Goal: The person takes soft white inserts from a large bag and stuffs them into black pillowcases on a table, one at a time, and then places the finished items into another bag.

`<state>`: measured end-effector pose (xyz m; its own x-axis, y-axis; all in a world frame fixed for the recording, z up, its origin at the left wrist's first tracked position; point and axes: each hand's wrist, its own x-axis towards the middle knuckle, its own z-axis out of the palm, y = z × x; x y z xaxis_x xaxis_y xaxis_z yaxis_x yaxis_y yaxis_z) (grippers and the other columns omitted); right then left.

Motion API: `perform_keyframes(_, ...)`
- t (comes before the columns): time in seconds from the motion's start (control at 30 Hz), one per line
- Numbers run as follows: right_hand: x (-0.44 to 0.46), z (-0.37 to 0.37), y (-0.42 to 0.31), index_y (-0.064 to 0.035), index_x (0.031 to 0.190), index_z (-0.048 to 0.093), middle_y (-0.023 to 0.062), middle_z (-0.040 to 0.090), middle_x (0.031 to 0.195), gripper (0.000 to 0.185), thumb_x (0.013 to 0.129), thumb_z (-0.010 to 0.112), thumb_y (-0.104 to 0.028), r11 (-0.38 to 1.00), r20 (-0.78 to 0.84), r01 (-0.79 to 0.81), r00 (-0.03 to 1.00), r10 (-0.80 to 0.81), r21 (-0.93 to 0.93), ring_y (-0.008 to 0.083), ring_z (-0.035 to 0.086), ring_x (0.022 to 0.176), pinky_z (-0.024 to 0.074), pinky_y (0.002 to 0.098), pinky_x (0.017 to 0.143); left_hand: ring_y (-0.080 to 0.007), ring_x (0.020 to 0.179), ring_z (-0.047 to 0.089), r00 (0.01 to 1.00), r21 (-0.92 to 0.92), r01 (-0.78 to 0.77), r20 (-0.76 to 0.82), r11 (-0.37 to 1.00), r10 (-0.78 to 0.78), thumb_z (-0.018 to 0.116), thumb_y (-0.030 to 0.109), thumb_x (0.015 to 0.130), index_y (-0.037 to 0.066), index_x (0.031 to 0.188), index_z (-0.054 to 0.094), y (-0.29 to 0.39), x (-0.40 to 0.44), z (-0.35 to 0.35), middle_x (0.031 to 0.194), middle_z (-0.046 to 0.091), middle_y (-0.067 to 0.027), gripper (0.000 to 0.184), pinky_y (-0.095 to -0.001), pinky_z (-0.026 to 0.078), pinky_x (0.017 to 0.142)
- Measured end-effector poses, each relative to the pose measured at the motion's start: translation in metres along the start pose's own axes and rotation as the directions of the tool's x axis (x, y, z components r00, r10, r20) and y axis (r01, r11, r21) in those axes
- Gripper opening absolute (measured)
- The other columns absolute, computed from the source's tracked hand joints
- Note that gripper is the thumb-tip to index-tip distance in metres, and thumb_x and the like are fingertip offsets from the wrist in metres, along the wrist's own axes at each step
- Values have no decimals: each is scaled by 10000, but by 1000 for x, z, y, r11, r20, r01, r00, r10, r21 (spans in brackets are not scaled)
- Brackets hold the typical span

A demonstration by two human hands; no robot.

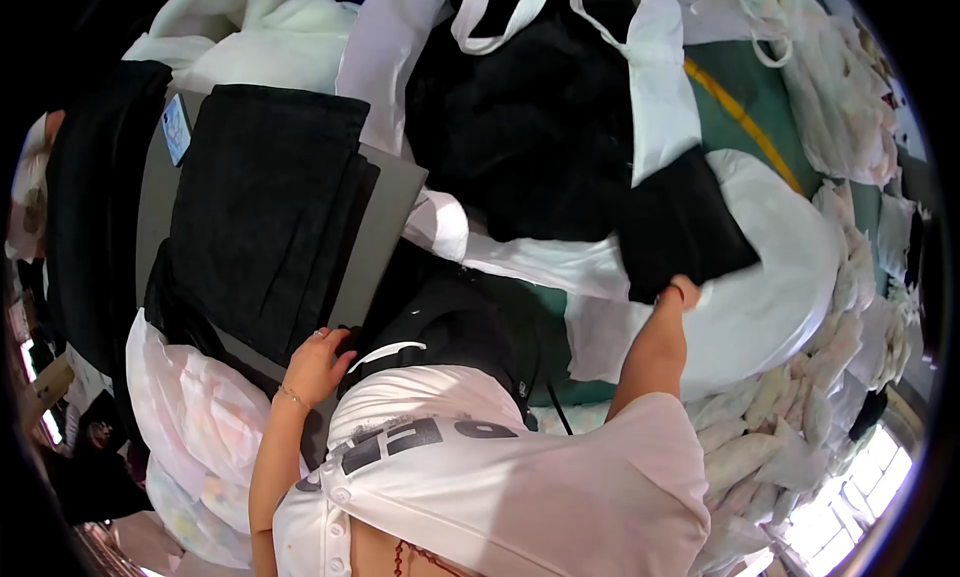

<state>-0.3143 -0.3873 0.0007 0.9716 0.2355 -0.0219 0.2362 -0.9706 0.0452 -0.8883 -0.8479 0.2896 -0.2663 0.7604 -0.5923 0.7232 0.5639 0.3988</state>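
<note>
1. the green floor (720, 97), with a yellow line, shows to the right of the bag.
2. the bag (665, 87) is white with loop handles and stands wide open; a black heap (520, 117) lies inside it.
3. the grey surface (397, 185) is left of the bag.
4. the white bundle (780, 287) is just beside the bag, on its right.
5. the black stack (260, 197) lies folded on the surface, left of the bag.
6. the cloth (688, 227), black, folded and a little blurred, hangs over the bag's near right corner, partly in front of the bundle.
7. the right hand (682, 293) has its fingers closed on the cloth's near edge, just beyond that corner.
8. the left hand (318, 365) is left of the bag, by the stack's near corner, fingers loosely bent and parted; whether they touch the stack, i cannot tell.
9. the phone (176, 129) lies on the surface, the stack between it and the bag.
</note>
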Motion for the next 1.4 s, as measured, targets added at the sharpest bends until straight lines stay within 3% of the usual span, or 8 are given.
perform_keyframes(0.4,-21,-61,-17,-52,933,781,155,761,975,332,986,478,-175,609,110,682,698,-708,-405,275,745,918,574,397,733,-356,908,655,994,-120,42,-99,992,-54,682,182,920,2,1154,651,-12,-10,15,1001,660,-182,297,-436,529,800)
perform_keyframes(0.67,-202,-71,-1,39,950,612,256,620,934,248,992,500,-178,-296,-315,945,-242,-918,138,438,606,947,470,505,827,-355,915,659,998,-14,-44,-52,999,44,681,181,919,1,1154,649,-3,7,16,1019,662,-183,297,-435,531,813)
perform_keyframes(0.73,-242,-69,-19,84,993,612,259,609,892,295,985,506,-192,-93,-62,850,-71,-996,519,430,608,935,478,497,832,-352,917,661,997,-6,-49,-65,999,49,683,178,917,0,1152,648,5,15,13,1019,664,-183,297,-432,531,812)
perform_keyframes(0.87,-294,-25,-28,28,934,709,259,697,1000,335,960,561,-271,-89,399,854,-329,-856,512,385,679,932,544,440,820,-346,900,661,998,-128,-2,-55,992,-5,686,171,913,6,1151,648,25,8,5,998,670,-174,292,-426,528,799)
perform_keyframes(0.97,-290,81,0,-9,942,756,224,730,923,268,869,656,-247,-825,575,504,-766,-288,257,361,717,925,570,423,809,-349,886,656,999,-166,-33,-48,986,25,688,164,910,11,1140,646,20,3,10,970,667,-171,279,-428,524,784)
perform_keyframes(1.03,-274,146,29,-18,1081,753,215,705,1160,299,857,640,-179,-12,817,986,-147,-557,169,324,704,1071,561,439,900,-356,889,655,998,-162,-52,-33,985,47,693,167,906,9,1125,646,18,1,11,970,666,-173,273,-431,524,779)
perform_keyframes(1.27,-106,69,105,20,1132,717,222,657,1277,384,940,486,-221,698,480,698,673,-563,-160,344,624,1222,486,444,1045,-334,881,666,990,-105,-105,80,989,114,684,156,914,-11,1152,656,8,4,30,975,683,-170,292,-416,525,792)
perform_keyframes(1.4,-50,30,119,29,975,744,259,718,1028,312,888,557,-206,226,480,973,221,-849,-49,398,673,1045,525,477,918,-344,900,655,974,-176,-136,155,975,164,682,191,912,-1,1159,647,40,21,34,983,669,-168,314,-419,523,804)
